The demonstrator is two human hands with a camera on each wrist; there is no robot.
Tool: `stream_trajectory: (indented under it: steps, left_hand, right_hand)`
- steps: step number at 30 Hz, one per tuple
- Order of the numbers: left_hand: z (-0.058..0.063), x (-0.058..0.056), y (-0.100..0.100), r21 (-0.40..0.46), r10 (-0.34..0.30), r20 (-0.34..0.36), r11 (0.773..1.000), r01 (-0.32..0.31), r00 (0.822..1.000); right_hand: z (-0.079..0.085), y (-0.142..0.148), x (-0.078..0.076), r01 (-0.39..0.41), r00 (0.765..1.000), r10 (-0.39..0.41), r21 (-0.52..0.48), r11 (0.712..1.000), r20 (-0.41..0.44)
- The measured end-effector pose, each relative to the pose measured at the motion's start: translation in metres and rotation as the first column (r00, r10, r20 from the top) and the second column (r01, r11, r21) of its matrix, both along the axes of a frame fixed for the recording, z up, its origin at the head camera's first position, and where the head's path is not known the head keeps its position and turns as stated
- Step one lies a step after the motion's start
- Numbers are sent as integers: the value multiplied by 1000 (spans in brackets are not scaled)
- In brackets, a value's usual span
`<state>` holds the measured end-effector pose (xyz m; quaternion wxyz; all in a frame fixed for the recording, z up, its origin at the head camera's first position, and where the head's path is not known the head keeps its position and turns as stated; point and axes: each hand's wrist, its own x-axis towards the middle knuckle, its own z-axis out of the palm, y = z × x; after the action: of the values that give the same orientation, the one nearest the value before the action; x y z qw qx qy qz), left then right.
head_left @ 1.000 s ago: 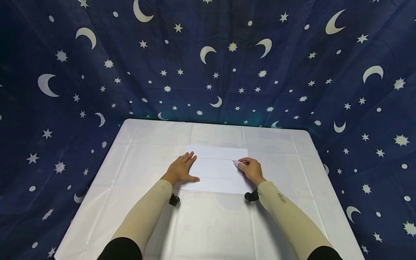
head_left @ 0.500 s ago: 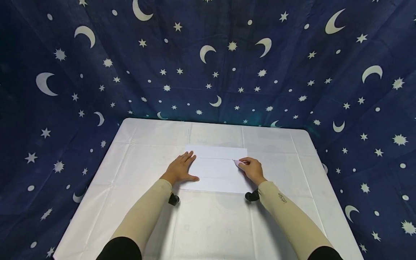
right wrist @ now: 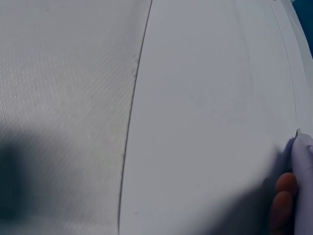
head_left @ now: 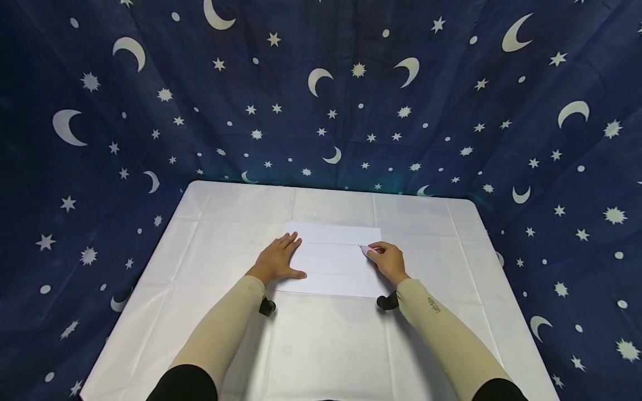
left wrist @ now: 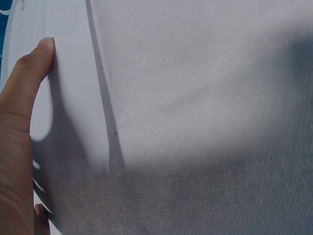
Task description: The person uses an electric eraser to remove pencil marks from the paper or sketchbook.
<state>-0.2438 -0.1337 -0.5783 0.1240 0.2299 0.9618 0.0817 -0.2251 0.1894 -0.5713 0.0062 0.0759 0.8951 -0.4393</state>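
Note:
A white sheet of paper (head_left: 331, 284) lies on the white-covered table. My left hand (head_left: 277, 259) rests with spread fingers on the sheet's left side; its thumb (left wrist: 36, 61) presses near the front edge in the left wrist view. My right hand (head_left: 390, 262) pinches a small lilac utility knife (head_left: 368, 251) over the right part of the sheet. In the right wrist view the knife's short metal tip (right wrist: 298, 132) is right at the paper, at the end of a thin dark line (right wrist: 288, 63). That line runs across the upper part of the sheet between my hands. A fainter crease crosses lower down.
The table (head_left: 326, 345) has a creased white cover and rounded far corners. A dark blue curtain (head_left: 301, 100) with moons and stars hangs behind it and along both sides. Dark wrist-camera mounts (head_left: 388, 302) stick out beneath both wrists, close to the cover.
The head view has shifted slightly. Both hands stay in nearly the same places on the sheet, and the knife tip remains near the right end of the line.

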Motion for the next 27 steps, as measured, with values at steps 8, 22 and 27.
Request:
stream_trajectory:
  steps: [8,22,27]
  left_hand:
    - [-1,-2,-1,-2,4,-3,1000,-4,1000]
    - [-8,-2,-1,27,0,-10,1000,1,1000]
    - [-10,-3,-2,14,11,-4,1000,-11,1000]
  right_hand:
    - [0,0,-1,10,1000,-10,-3,1000,-9]
    - [3,-10,0,-6,1000,6,22,1000,-21]
    - [3,-12,0,3,1000,-3,8,1000,-8]
